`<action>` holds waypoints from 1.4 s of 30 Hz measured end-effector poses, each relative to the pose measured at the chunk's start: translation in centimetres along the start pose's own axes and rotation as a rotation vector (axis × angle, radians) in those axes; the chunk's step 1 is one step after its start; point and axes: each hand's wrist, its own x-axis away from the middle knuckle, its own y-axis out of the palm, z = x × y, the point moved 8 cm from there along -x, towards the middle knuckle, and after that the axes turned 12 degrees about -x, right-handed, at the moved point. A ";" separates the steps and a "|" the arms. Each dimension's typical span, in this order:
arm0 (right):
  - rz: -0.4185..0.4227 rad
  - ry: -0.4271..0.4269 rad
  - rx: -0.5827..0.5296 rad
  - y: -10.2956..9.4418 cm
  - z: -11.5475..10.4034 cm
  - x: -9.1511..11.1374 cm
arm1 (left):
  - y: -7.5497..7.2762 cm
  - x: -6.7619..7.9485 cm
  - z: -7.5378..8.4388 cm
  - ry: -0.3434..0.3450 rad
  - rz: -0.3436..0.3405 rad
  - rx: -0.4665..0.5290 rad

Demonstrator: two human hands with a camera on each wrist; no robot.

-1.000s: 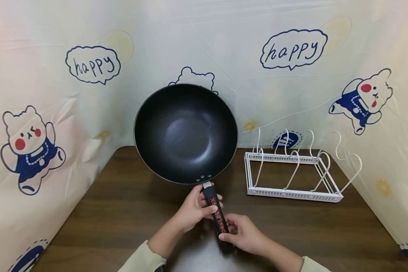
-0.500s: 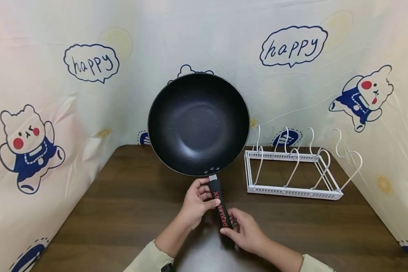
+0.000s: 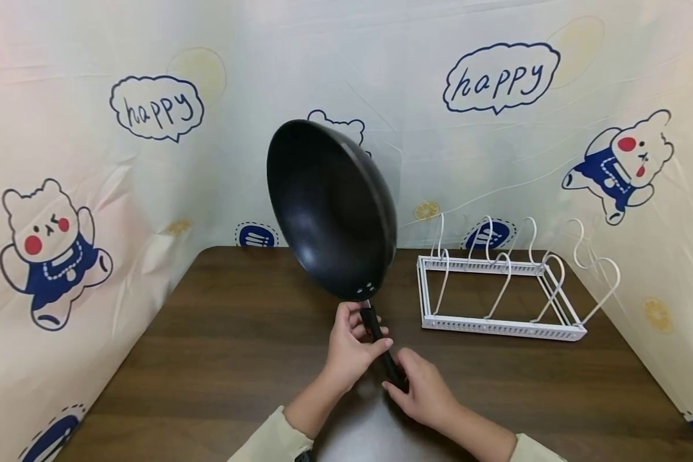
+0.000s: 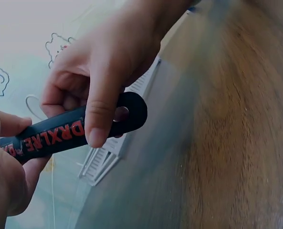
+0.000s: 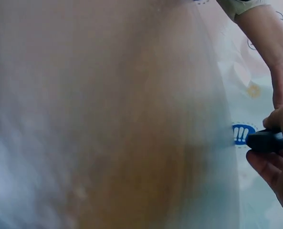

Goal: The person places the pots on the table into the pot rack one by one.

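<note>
A deep black wok (image 3: 329, 212) is held up above the table in the head view, its opening turned toward the left. My left hand (image 3: 352, 350) grips its black handle (image 3: 375, 324) near the pan, thumb on one side and fingers behind. Lower down, my right hand (image 3: 424, 388) pinches the handle's end between thumb and fingers. The left wrist view shows the handle (image 4: 50, 136) with red lettering and a hole at its tip, where the right hand (image 4: 100, 71) holds it. In the right wrist view the handle's dark end (image 5: 265, 141) shows between the right hand's fingers.
On the right of the brown wooden table (image 3: 208, 372) stands a white rack (image 3: 502, 328) with several curved wire dividers. A printed cloth (image 3: 254, 58) with bear drawings hangs behind the table and at both sides.
The wok first rose and shifted right. It has since turned about its handle, from facing me to facing left, and the lettering no longer shows in the head view. Both hands kept hold.
</note>
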 end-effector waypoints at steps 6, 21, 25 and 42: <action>-0.139 0.221 -0.383 0.1 1.4 -0.3 | 0.3 0.4 0.6 0.039 -0.066 0.102; -0.156 0.453 -0.741 0.4 2.3 1.3 | 2.2 0.8 1.2 0.052 -0.269 0.036; -0.134 0.439 -0.795 0.0 2.2 1.8 | 2.6 0.6 1.7 0.066 -0.260 -0.032; -0.100 0.344 -0.927 -1.5 1.6 3.4 | 5.0 0.3 4.1 0.155 -0.269 -0.260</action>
